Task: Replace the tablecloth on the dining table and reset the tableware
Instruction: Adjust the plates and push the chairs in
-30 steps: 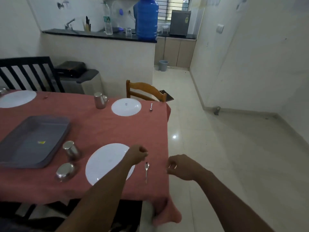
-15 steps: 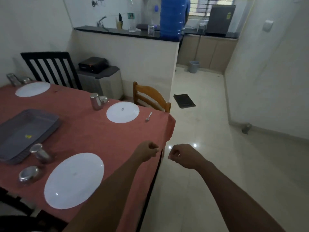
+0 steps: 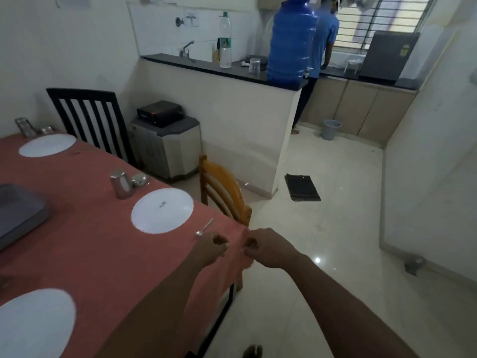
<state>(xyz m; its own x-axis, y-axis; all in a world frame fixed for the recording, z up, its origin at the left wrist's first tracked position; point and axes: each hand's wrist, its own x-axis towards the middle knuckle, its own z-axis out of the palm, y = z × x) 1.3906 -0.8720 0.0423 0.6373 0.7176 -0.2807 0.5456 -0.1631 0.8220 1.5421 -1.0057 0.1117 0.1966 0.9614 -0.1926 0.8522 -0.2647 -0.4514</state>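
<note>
Both hands hovered at the far right corner of the red tablecloth (image 3: pixel 103 241), left hand (image 3: pixel 210 248) and right hand (image 3: pixel 268 248) loosely curled, apparently pinching its edge, with the spoon (image 3: pixel 204 227) just beyond the nearer left hand.

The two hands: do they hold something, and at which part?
Both the left hand and the right hand pinch the red tablecloth at its corner edge.
</note>
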